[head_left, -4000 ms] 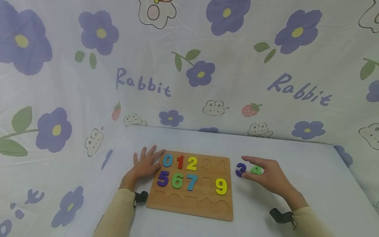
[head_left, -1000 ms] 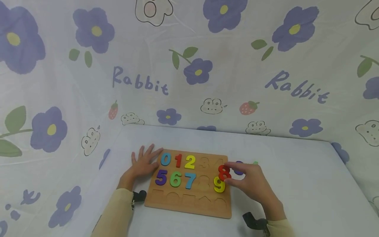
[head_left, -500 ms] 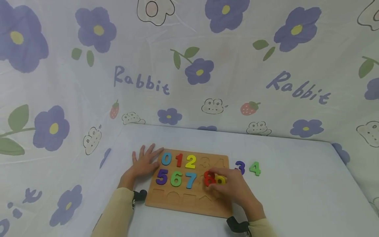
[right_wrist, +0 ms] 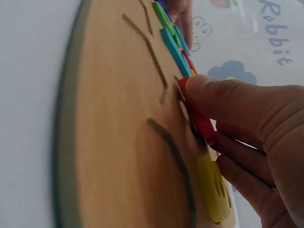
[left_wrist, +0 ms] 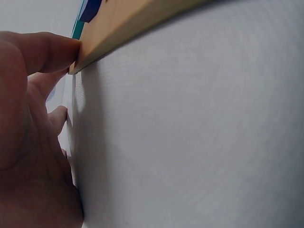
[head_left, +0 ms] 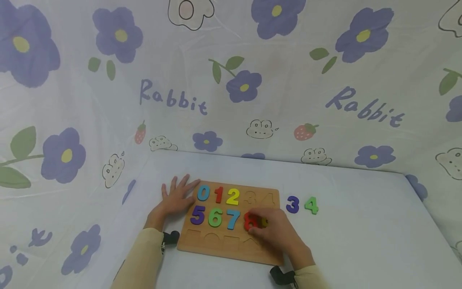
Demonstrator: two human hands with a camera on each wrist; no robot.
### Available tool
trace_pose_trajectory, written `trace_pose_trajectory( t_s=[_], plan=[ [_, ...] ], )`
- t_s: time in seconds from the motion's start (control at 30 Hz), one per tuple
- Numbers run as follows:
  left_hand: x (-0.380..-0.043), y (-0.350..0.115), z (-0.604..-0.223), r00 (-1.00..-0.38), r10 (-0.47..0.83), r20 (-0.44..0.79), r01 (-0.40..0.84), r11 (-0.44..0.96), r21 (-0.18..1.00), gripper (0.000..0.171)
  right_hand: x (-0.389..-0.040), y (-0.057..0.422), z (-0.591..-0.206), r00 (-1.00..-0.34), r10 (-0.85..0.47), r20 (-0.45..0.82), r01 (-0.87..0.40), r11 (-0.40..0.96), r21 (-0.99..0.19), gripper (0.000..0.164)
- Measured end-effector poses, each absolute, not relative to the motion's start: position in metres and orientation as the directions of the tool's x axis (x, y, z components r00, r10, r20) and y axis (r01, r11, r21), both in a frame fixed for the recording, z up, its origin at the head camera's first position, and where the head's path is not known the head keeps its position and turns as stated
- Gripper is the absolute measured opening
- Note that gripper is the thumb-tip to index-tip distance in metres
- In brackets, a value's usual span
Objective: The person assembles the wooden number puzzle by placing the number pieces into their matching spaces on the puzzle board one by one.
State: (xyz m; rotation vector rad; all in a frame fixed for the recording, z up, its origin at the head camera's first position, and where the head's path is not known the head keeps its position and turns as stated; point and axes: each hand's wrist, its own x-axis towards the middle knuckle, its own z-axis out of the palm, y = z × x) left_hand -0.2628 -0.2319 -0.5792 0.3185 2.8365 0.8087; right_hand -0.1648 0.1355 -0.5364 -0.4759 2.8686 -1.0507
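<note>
My right hand pinches a red number 8 between thumb and fingers, at the slot right of the blue 7. In the right wrist view the red 8 looks tilted against the wooden number board; whether it sits fully in the slot I cannot tell. Beside it lies the yellow 9, mostly covered by my hand in the head view. My left hand lies with fingers spread, thumb and index finger touching the left edge of the board.
A purple 3 and a green 4 lie on the white table right of the board. Several coloured numbers fill other slots; the 3 and 4 outlines are bare. A patterned cloth hangs behind.
My right hand has brought the red 8 leftward from the board's right side to the slot beside the 7. The 3 and 4 have come into full view. My left hand stays put.
</note>
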Motion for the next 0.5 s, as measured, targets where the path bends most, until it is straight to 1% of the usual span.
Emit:
trace_pose_trajectory(
  t_s=[0.2, 0.37, 0.5],
  plan=[
    [-0.261, -0.231, -0.578, -0.961, 0.253, -0.112, 0.157, 0.832, 0.532, 0.067, -0.163, 0.131, -0.539, -0.943, -0.326, 0.068, -0.301, 0.746, -0.594, 0.044],
    [-0.255, -0.229, -0.566, -0.959, 0.257, -0.117, 0.155, 0.825, 0.544, 0.066, -0.163, 0.130, -0.538, -0.939, -0.334, 0.076, -0.316, 0.757, -0.572, 0.048],
    [-0.253, -0.229, -0.563, -0.960, 0.267, -0.085, 0.176, 0.811, 0.558, 0.066, -0.162, 0.134, -0.537, -0.946, -0.315, 0.074, -0.295, 0.749, -0.593, 0.052]
  ],
)
